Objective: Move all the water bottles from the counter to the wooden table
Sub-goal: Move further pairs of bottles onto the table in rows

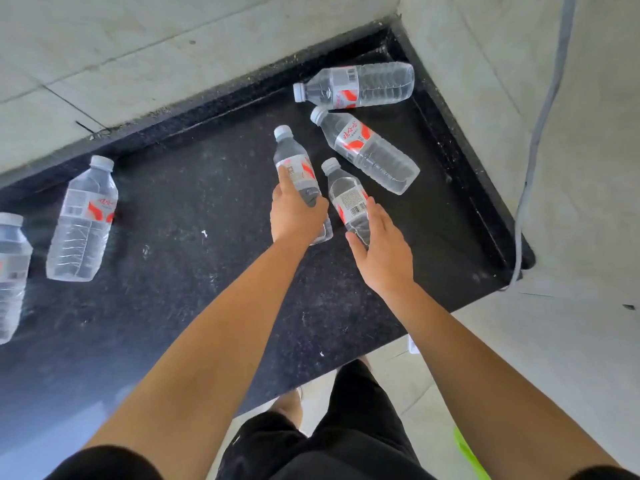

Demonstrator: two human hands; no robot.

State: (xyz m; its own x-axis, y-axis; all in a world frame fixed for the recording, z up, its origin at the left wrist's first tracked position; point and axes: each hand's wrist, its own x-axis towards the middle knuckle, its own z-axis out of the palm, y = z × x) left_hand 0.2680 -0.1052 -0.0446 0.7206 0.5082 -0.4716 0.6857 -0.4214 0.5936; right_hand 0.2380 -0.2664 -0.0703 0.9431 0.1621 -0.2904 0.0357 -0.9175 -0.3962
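Black speckled counter (173, 244) set into a corner of pale tiled walls (138, 57). Toward its far right corner we see the left hand (294, 216) wrapped round the first bottle (294, 161), fingers curled about its lower body. Just beside it the right hand (384, 251) grips the second bottle (346, 192), thumb on one side, fingers pressed together on the other. We cannot tell whether either bottle touches the counter. The third bottle (370, 154) and fourth bottle (360, 84) lie on their sides nearer that corner. The fifth bottle (81, 223) and sixth bottle (10, 271) lie well apart, toward the left. A grey cable (540, 133) hangs down the right wall.
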